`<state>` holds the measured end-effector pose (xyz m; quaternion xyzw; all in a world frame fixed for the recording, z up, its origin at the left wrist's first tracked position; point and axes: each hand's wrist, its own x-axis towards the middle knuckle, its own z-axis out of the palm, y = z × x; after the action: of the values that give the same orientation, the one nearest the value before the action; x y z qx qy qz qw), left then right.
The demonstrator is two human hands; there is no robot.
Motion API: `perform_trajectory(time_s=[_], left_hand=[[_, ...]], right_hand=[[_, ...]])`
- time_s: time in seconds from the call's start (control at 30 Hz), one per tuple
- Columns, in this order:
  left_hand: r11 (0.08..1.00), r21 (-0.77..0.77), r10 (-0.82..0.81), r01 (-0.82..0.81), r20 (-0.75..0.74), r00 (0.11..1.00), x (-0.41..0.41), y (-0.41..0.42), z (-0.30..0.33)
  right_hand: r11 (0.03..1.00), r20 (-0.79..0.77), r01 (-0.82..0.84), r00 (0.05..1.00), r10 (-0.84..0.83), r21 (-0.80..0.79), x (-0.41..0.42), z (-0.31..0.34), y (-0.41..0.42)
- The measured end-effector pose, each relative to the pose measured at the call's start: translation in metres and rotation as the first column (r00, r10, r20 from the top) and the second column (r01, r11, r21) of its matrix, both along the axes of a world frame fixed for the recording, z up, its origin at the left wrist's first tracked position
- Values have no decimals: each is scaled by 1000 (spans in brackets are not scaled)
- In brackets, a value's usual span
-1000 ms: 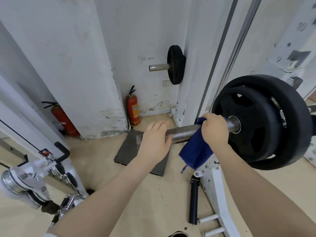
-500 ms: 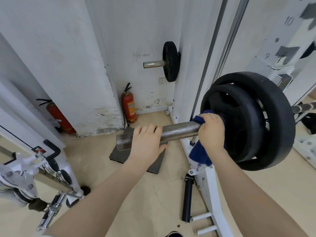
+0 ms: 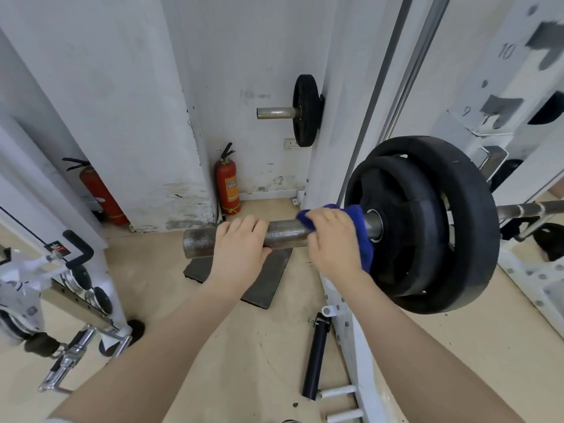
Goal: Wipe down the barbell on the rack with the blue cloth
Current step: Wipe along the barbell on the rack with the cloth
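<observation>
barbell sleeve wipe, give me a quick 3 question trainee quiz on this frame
1. True or false: the blue cloth is in the left hand.
2. Multiple choice: where does the cloth sit on the barbell sleeve? A) at the bare free end B) next to the weight plates C) on the floor
3. Fill in: the left hand rests on the bare ____.

Key
1. False: the right hand wraps the cloth around the sleeve.
2. B
3. sleeve, between the cloth and its free end.
</observation>
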<state>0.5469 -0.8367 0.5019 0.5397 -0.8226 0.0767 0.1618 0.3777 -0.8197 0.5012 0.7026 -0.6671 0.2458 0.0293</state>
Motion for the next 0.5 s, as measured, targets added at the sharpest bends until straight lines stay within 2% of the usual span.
perform_trajectory(time_s=[0.07,0.13,0.23,0.3,0.4,0.5], left_hand=[[1000,-5,-4,4,-3,1000,2,-2,1],[1000,1,-26,26,-3,1000,5,-3,1],[999,11,-52,52,-14,999,10,-6,0],[998,19,-64,64,-25,998,11,-6,0],[994,22,-103,103,1,995,14,-10,3],[950,155,-267,272,-55,962,29,-16,13]], right_hand=[[994,-18,-94,996,93,-62,-2,1,1],[995,-81,-92,993,88,-39,-23,-4,-5],[986,-121,164,980,-159,26,-36,-3,-14],[972,-184,234,957,-225,27,-13,1,-17],[995,-207,87,975,-74,53,36,-3,-14],[998,-178,-58,982,63,32,41,-5,-16]])
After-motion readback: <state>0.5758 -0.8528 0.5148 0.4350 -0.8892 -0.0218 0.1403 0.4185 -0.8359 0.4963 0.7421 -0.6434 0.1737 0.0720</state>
